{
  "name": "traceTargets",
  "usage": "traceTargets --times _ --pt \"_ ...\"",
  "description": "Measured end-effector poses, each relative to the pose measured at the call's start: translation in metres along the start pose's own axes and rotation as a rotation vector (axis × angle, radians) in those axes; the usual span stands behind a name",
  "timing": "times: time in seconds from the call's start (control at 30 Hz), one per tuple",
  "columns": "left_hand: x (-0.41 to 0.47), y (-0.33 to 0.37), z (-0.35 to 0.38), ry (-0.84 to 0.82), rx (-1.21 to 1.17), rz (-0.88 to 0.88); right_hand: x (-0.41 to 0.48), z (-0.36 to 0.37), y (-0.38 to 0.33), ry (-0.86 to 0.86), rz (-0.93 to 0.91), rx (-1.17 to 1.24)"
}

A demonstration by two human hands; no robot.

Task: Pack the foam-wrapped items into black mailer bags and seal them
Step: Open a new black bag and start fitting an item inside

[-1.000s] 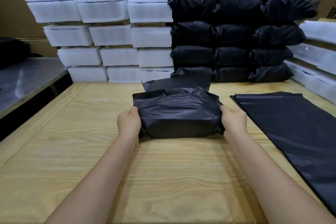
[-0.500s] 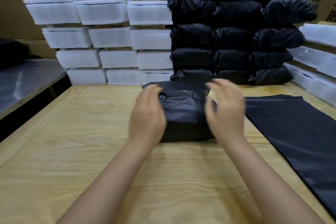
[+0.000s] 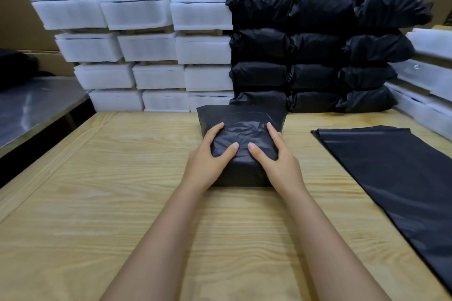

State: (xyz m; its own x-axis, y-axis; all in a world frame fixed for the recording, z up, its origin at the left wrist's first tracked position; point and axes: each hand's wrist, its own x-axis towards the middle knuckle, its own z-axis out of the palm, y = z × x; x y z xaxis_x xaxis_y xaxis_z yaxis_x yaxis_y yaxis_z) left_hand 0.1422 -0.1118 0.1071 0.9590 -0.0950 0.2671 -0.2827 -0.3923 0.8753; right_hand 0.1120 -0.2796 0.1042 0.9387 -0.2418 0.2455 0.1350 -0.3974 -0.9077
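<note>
I'm pressing both palms on the bagged parcel (image 3: 244, 134), which is sitting mid-table (image 3: 122, 178) just before the packed stack (image 3: 318, 76) — left hand (image 3: 208, 156) and right hand (image 3: 274, 159) are lying spread over its top, fingers fairly straight, pinching nothing. I'm judging it light and squashy under slick film — likely to slide — so I'm favouring its firmer side edges while folding the loose far flap (image 3: 242, 115).

Left hand (image 3: 208, 156), right hand (image 3: 274, 154) press flat on black mailer bag (image 3: 242, 129), wooden table (image 3: 122, 190).
</note>
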Motion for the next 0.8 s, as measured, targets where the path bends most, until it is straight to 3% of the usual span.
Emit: traceTargets --times 0.13,0.3,0.37,0.43,0.5,0.6,0.8 --pt "0.003 -0.001 0.001 0.035 0.071 -0.052 0.003 0.002 0.005 0.034 0.070 -0.014" --pt "-0.001 0.006 -0.001 -0.028 0.107 -0.085 -0.002 0.001 0.016 0.061 0.122 0.144" --pt "0.002 0.010 0.003 0.050 0.489 -0.077 -0.005 0.005 0.019 0.132 0.108 0.114" --pt "0.001 0.025 0.016 0.206 0.835 0.109 -0.006 0.005 0.019 0.173 0.072 0.120" --pt "-0.002 0.041 0.035 0.178 0.825 0.245 -0.005 0.002 0.019 0.155 0.040 0.173" --pt "-0.004 0.046 0.055 -0.010 0.899 0.145 -0.004 -0.001 0.022 0.052 0.074 0.324" --pt "-0.009 0.033 0.039 0.043 0.968 0.121 -0.001 0.001 0.023 0.201 0.172 0.379"
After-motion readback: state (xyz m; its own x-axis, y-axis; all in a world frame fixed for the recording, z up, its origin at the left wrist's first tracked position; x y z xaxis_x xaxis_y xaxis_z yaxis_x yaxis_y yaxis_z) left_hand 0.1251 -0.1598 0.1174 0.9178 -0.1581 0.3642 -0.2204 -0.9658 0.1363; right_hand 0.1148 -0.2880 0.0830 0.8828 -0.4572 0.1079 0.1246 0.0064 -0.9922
